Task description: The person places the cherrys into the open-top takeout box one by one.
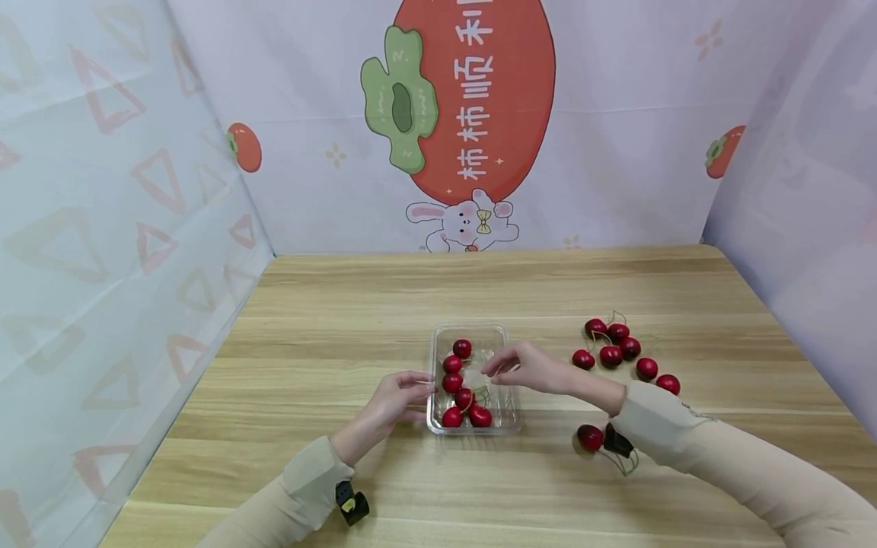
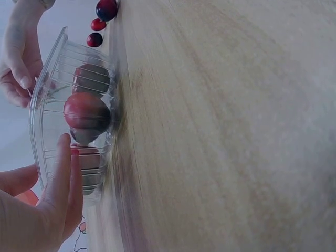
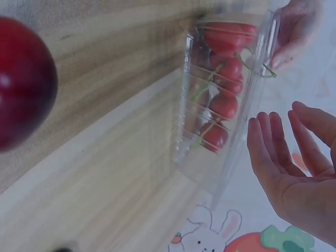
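Observation:
A clear plastic box [image 1: 510,415] stands on the wooden table with several dark red cherries [image 1: 452,383] inside, mostly along its left side and near end. Against the box's left wall lie the extended fingers of my left hand [image 1: 396,397]; the left wrist view has its fingertips at the ribbed wall and the thumb by the rim. Over the right side of the box hovers my right hand [image 1: 527,367], fingers loosely bent. In the right wrist view this hand [image 3: 294,157] has nothing between thumb and fingers. Green stems [image 3: 212,84] show among the boxed cherries.
Several loose cherries [image 1: 611,356] with stems lie to the right of the box, beyond my right forearm. Nearer, another cherry [image 1: 590,438] rests beside the right wrist camera [image 1: 618,441]. Printed cloth walls [image 1: 617,152] enclose the table [image 1: 342,304] at the back and sides.

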`<action>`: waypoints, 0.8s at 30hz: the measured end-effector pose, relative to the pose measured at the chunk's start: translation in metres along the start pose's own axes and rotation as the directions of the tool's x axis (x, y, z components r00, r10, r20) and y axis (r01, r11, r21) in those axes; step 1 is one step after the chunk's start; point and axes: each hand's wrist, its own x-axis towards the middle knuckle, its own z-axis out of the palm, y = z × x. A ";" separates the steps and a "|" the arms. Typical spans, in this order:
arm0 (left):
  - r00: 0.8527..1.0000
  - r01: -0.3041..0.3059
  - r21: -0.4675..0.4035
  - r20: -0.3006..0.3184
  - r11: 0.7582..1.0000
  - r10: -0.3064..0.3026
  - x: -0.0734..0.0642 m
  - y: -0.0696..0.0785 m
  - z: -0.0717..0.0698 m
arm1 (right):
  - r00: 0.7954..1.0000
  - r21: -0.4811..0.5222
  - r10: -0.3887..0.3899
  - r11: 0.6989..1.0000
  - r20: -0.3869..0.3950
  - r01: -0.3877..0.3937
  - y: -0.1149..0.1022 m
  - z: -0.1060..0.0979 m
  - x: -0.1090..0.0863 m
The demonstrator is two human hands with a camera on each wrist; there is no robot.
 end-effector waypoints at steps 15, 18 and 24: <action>1.000 0.003 -0.001 0.003 1.000 -0.003 0.001 0.000 -0.001 | 0.992 -0.071 0.064 0.995 -0.111 -0.072 0.003 -0.040 -0.012; 1.000 0.001 0.002 0.004 1.000 -0.001 0.001 0.000 -0.001 | 0.987 -0.101 0.088 0.990 -0.136 -0.102 0.006 -0.051 -0.015; 1.000 0.003 -0.003 0.003 1.000 -0.003 0.002 -0.001 -0.002 | 0.979 -0.162 0.102 0.978 -0.175 -0.131 0.016 -0.069 -0.017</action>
